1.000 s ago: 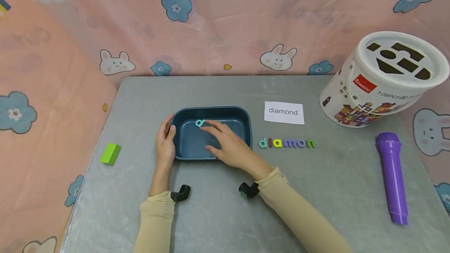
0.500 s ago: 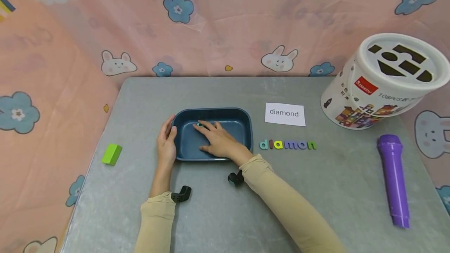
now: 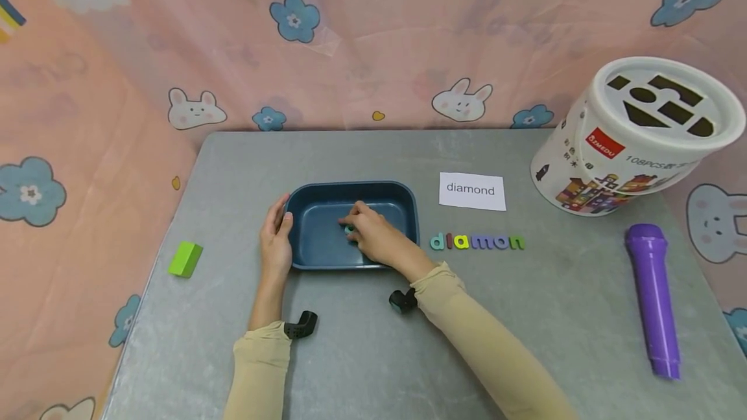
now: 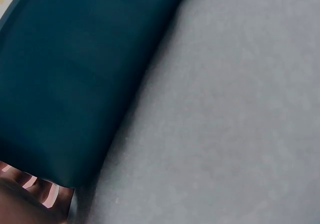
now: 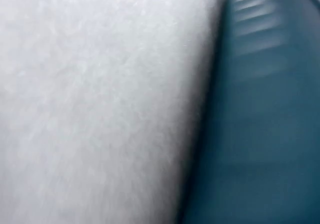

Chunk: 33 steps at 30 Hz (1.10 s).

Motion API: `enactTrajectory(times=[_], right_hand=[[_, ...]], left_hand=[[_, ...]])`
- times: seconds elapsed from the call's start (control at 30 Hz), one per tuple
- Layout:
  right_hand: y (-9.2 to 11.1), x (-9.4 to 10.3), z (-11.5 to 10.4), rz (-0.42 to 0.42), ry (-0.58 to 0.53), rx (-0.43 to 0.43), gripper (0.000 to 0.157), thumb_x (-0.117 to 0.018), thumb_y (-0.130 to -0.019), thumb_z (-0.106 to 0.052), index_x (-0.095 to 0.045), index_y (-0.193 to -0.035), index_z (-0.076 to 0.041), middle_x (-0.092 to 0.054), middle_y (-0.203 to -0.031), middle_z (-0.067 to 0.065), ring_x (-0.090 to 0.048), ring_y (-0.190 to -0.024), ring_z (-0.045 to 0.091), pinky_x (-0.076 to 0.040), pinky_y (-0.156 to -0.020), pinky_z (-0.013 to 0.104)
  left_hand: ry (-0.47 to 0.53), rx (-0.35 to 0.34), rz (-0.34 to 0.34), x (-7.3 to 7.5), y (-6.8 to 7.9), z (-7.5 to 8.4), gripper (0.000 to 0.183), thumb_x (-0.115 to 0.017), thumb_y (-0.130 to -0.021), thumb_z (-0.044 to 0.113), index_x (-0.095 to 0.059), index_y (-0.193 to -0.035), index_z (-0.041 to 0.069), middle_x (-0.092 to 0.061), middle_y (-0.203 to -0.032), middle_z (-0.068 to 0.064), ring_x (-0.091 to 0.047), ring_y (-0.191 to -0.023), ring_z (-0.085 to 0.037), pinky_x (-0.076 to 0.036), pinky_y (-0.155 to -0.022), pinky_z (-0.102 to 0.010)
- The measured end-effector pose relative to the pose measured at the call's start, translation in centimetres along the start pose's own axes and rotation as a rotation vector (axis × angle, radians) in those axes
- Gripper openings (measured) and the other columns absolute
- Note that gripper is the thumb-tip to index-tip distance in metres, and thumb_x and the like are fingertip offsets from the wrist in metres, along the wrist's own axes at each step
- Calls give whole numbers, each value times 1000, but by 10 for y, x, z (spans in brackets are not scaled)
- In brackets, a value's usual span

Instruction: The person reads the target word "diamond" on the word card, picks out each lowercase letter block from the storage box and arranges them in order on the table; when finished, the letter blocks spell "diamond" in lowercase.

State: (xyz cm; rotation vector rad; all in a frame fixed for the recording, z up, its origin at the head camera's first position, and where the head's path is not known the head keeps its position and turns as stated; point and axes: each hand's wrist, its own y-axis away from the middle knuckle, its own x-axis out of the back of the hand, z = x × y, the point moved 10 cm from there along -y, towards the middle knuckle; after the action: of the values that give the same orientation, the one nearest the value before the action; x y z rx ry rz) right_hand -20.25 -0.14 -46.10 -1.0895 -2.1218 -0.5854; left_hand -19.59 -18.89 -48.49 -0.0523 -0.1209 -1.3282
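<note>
Right hand [image 3: 376, 236] inside dark blue tray [image 3: 408, 203], fingers curled, pinching teal letter [image 3: 349, 230] at fingertips, low over tray floor. Left hand [image 3: 275, 238] grips tray's left rim, thumb over edge. Letter row "diamon" [image 3: 476, 241] on worktop [image 3: 362, 355] right of right hand; word card [image 3: 471, 190] beyond it.

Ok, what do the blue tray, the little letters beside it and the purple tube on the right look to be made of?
The tray looks like moulded plastic with a matte finish: rounded corners, even dark blue, no glare. The letters seem to be foam or soft plastic: thick, flat-coloured, dull. The tube looks like smooth plastic with a slight sheen along its length; I cannot tell more.
</note>
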Motion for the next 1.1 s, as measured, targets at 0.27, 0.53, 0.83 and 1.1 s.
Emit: enactTrajectory(times=[0.27,0.53,0.83,1.1], right_hand=[[28,45,-7,272,-162,184,14,-81,-93,-10,-72,-102,-5,-64,-93,6,-60,-76,14,-53,-70,27],[72,91,13,425,-278,183,19,-75,-96,-2,-80,-114,-5,-69,-99,9,-66,-80,17,-55,-75,24],[131,133,69,639,-279,-25,10,-85,-87,-1,-80,-96,-1,-78,-90,13,-59,-72,3,-45,-66,15],[178,152,123,734,-335,-191,20,-77,-94,2,-72,-113,8,-74,-88,2,-68,-73,-7,-53,-64,9]], left_hand=[[-8,8,-2,0,0,-1,44,-45,-114,13,-49,-158,6,-44,-168,-11,-33,-160,-29,-28,-130,-50],[-9,5,-2,0,1,0,44,-46,-114,14,-49,-157,6,-44,-168,-12,-33,-160,-30,-28,-129,-52],[-13,0,-7,-1,2,1,45,-47,-114,15,-49,-158,6,-44,-168,-12,-31,-161,-28,-27,-130,-51],[-1,-16,2,0,3,1,44,-47,-114,14,-50,-157,5,-44,-167,-13,-31,-161,-29,-27,-130,-51]])
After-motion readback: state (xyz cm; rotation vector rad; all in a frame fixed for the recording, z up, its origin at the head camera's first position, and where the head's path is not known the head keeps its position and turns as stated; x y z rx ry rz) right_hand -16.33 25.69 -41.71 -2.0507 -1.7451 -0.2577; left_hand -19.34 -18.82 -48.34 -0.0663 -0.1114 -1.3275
